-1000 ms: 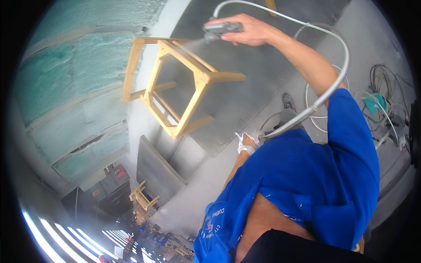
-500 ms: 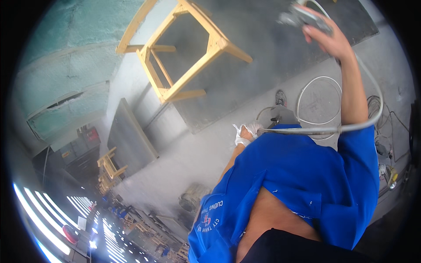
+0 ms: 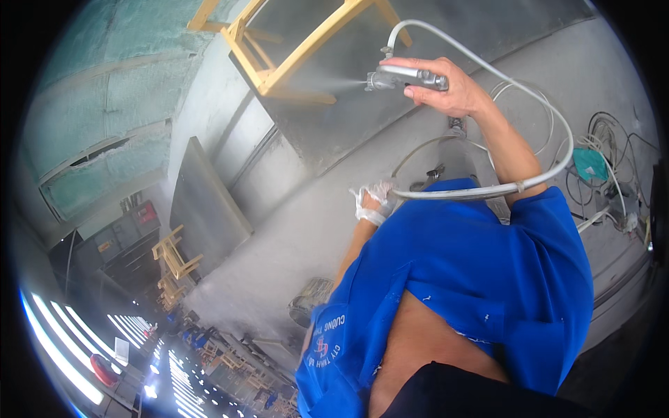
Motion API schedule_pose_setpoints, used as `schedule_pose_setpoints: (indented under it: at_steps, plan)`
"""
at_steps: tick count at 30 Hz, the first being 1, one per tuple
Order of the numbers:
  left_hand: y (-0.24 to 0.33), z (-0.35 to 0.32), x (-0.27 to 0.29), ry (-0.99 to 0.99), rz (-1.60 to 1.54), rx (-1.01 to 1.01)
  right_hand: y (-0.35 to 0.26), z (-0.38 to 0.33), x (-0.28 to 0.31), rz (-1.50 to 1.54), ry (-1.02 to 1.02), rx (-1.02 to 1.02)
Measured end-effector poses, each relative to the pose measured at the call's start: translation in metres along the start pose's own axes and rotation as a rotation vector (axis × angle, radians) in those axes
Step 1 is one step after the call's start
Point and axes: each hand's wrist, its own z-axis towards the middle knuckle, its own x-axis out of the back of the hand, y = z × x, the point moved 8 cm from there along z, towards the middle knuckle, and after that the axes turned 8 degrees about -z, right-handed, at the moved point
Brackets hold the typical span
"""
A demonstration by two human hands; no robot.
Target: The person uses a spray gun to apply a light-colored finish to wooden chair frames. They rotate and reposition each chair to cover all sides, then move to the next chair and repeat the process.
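Observation:
My right hand [image 3: 456, 89] grips a metal spray gun [image 3: 405, 78], its nozzle facing left. A fine pale mist leaves the nozzle toward a light wooden chair frame [image 3: 315, 43], which is partly cut off by the upper edge. The gun stands a short way right of the frame's legs, apart from them. A pale hose [image 3: 562, 118] rises from the gun, loops round past my right forearm and runs back across my waist. At its other end my left hand [image 3: 375, 199], in a thin clear plastic glove, is closed round the hose.
A dark flat board [image 3: 348, 129] lies under the chair frame. Another grey panel [image 3: 205, 198] leans at the left, near more wooden frames [image 3: 174, 258]. Coiled hoses and cables [image 3: 608, 143] lie on the floor at right, beside a green thing [image 3: 591, 164].
My right hand has brought the spray gun down and left, nearer the chair's legs. Mist now shows clearly at the nozzle. The chair sits higher in view; my left hand stays by my waist.

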Motion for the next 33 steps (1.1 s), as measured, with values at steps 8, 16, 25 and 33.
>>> schedule_pose_setpoints:
  at_steps: [8,16,25,33]
  plan:
    - [-0.064,-0.151,0.025,0.300,-0.348,-0.116,0.171,-0.027,-0.127,0.620,0.358,-0.614]
    - [-0.132,-0.167,0.066,0.348,-0.026,-0.043,0.300,-0.063,-0.205,0.483,0.482,-0.900]
    - [-0.148,-0.138,0.072,0.036,-0.121,-0.062,0.166,-0.128,-0.202,-0.136,0.801,-0.332]
    - [-0.187,-0.087,0.060,-0.125,-0.277,-0.252,0.084,-0.120,-0.167,-0.055,0.753,-0.120]
